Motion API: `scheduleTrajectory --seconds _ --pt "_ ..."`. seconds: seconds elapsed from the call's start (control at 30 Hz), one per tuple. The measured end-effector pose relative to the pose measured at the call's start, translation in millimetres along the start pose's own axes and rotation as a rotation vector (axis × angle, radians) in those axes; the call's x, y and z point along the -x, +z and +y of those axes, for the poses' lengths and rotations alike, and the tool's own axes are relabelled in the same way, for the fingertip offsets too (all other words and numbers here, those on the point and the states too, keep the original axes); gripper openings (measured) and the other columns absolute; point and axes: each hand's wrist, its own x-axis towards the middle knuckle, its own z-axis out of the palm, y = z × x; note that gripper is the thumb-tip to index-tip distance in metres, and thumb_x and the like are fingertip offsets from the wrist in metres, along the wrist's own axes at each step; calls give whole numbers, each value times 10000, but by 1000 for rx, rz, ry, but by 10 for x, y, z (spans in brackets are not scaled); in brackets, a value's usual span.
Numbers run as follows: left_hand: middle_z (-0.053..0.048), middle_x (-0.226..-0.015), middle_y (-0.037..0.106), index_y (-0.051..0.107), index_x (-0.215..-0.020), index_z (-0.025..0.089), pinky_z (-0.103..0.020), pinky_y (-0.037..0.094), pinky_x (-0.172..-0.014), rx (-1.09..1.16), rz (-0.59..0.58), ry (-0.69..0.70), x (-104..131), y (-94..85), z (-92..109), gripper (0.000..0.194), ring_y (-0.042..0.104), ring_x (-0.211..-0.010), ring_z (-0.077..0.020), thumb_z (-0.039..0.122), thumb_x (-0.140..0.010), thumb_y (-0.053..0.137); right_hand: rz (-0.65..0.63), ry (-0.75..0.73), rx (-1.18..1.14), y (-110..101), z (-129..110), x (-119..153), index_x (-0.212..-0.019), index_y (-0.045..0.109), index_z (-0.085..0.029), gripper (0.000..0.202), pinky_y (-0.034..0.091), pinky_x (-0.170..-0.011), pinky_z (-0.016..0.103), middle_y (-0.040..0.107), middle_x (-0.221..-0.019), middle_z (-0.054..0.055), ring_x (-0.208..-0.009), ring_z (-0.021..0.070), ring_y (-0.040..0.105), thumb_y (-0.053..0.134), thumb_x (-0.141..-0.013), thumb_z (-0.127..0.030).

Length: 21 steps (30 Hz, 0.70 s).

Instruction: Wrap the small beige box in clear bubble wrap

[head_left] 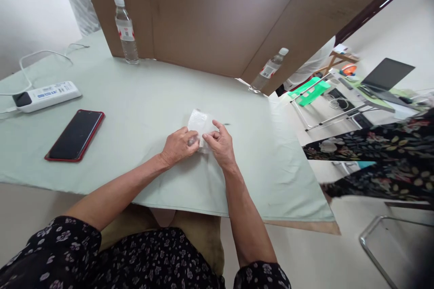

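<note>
Near the middle of the table, both hands meet at a small white, partly see-through packet [197, 120], which looks like plastic wrapping. My left hand [180, 145] is closed on its left side, the fingers curled round a clear, shiny part. From the right, my right hand [220, 143] pinches the packet's near edge between thumb and a finger, with the index finger raised. What is inside the packet cannot be made out, and the fingers hide its lower part.
A phone [75, 135] and a white power strip [49, 95] lie left on the cloth-covered table [142, 99]. Two water bottles [127, 38] stand against a tall cardboard panel [210, 13] at the back. Right, beyond the table edge, are a person's floral clothing [379, 144] and a laptop [388, 74].
</note>
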Motion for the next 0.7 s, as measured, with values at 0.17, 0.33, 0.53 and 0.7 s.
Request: scheduleTrajectory --seconds 0.17,0.33,0.53,0.7 --pt "-38 -737 564 722 -864 196 -270 401 -627 25 -40 4 -16 -2 34 168 534 -675 -165 264 -874 569 -9 -80 192 126 -78 -8 -1445 468 -141 684 524 -740 313 652 -752 -19 -682 150 605 606 -822 -387" --pt "-32 -727 560 717 -882 169 -289 424 -659 169 -77 4 -34 -32 22 171 526 -687 -170 215 -822 563 -106 -73 282 81 -112 -7 -1482 439 -142 684 543 -823 357 745 -925 48 -786 180 670 589 -856 -372" --pt "41 -674 528 618 -1243 140 -272 449 -667 494 -136 -221 -66 -122 45 481 518 -641 -141 313 -794 613 -295 -157 343 -44 -117 2 -1556 312 -169 681 553 -839 401 747 -1085 86 -887 198 669 439 -888 -207" --pt "41 -662 521 635 -1219 138 -280 425 -654 433 -156 -270 -97 -105 62 458 531 -643 -148 356 -816 621 -410 -145 349 -69 -137 -119 -1556 316 -199 731 564 -683 342 730 -1121 83 -738 160 636 418 -834 -144"
